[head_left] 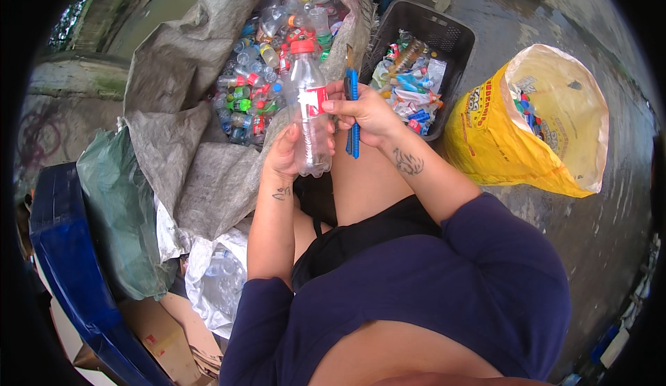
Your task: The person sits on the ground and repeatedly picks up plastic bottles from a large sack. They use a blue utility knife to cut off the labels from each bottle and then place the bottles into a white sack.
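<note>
A clear plastic bottle (pixel 309 136) with a red cap and a red-and-white label is held upright over my lap. My left hand (pixel 284 150) is wrapped round its lower part. My right hand (pixel 361 115) grips a blue utility knife (pixel 354 140) with its blade out, while its thumb and fingertips touch the bottle's label. Behind the bottle, a big grey sack (pixel 173 88) lies open with a heap of mixed plastic bottles (pixel 246 81) in it.
At back right are a black plastic crate (pixel 454 39) holding plastic scraps and a yellow sack (pixel 472 143) with small coloured bits inside. On my left are a green sack (pixel 114 206), a blue container (pixel 69 247), cardboard (pixel 156 337) and a white bag (pixel 218 282) of bottles.
</note>
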`<control>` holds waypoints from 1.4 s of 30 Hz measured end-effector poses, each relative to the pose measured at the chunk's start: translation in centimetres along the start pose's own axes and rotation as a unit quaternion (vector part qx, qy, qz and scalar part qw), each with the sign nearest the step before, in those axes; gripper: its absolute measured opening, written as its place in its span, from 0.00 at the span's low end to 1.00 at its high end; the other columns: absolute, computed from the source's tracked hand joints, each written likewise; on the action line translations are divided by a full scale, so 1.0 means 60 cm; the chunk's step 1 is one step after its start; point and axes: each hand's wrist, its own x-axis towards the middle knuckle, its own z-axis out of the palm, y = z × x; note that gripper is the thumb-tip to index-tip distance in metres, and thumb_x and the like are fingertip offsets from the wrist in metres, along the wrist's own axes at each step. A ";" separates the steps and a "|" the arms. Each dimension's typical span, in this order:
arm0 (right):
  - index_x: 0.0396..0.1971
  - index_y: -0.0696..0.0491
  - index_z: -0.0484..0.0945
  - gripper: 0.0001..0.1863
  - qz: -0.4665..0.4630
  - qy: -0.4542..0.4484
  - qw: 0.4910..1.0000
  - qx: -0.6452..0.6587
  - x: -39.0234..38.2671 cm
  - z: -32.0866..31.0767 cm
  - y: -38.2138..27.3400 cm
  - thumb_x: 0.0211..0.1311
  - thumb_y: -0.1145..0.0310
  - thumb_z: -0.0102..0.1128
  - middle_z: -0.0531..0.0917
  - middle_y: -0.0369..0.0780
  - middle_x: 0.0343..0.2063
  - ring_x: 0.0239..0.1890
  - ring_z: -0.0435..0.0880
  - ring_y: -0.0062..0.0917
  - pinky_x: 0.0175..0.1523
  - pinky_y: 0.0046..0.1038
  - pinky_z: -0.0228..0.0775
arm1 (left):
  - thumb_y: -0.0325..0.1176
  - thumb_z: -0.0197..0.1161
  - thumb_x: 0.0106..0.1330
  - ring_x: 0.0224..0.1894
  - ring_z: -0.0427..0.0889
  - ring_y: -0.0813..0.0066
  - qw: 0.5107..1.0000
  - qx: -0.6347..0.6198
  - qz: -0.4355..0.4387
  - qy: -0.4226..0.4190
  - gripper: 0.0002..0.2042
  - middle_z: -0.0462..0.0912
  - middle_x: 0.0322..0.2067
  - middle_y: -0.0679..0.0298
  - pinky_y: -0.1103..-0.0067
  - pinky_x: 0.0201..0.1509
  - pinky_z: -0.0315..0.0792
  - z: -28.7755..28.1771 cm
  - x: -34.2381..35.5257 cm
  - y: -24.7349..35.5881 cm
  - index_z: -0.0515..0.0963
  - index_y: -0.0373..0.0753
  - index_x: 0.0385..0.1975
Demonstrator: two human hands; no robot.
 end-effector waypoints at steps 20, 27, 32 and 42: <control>0.48 0.64 0.68 0.25 -0.134 -0.027 0.988 -0.068 -0.012 0.044 0.038 0.48 0.79 0.65 0.75 0.43 0.36 0.24 0.79 0.18 0.25 0.22 0.75 | 0.72 0.42 0.53 0.23 0.78 0.69 0.983 -0.024 0.094 0.154 0.44 0.77 0.27 0.58 0.75 0.26 0.75 0.028 -0.011 -0.001 0.64 0.33 0.53; 0.47 0.64 0.68 0.23 -0.109 -0.011 0.988 -0.106 -0.017 0.067 0.034 0.48 0.80 0.64 0.75 0.43 0.36 0.22 0.78 0.19 0.20 0.22 0.73 | 0.75 0.42 0.50 0.22 0.75 0.70 0.985 -0.009 0.117 0.130 0.46 0.76 0.25 0.60 0.77 0.24 0.71 0.014 -0.021 -0.010 0.63 0.37 0.54; 0.44 0.63 0.69 0.22 -0.110 -0.015 0.991 -0.075 -0.014 0.070 0.041 0.48 0.80 0.65 0.76 0.41 0.34 0.19 0.77 0.19 0.18 0.21 0.70 | 0.73 0.48 0.48 0.25 0.79 0.70 0.984 -0.044 0.130 0.114 0.47 0.78 0.28 0.59 0.77 0.27 0.76 0.019 -0.025 -0.007 0.59 0.37 0.58; 0.40 0.60 0.70 0.18 -0.089 -0.016 0.995 -0.039 -0.020 0.082 0.037 0.49 0.78 0.65 0.77 0.39 0.29 0.18 0.75 0.18 0.19 0.20 0.69 | 0.71 0.55 0.45 0.33 0.79 0.72 0.992 0.026 0.114 0.055 0.49 0.76 0.40 0.62 0.80 0.32 0.76 0.011 -0.029 0.007 0.58 0.36 0.59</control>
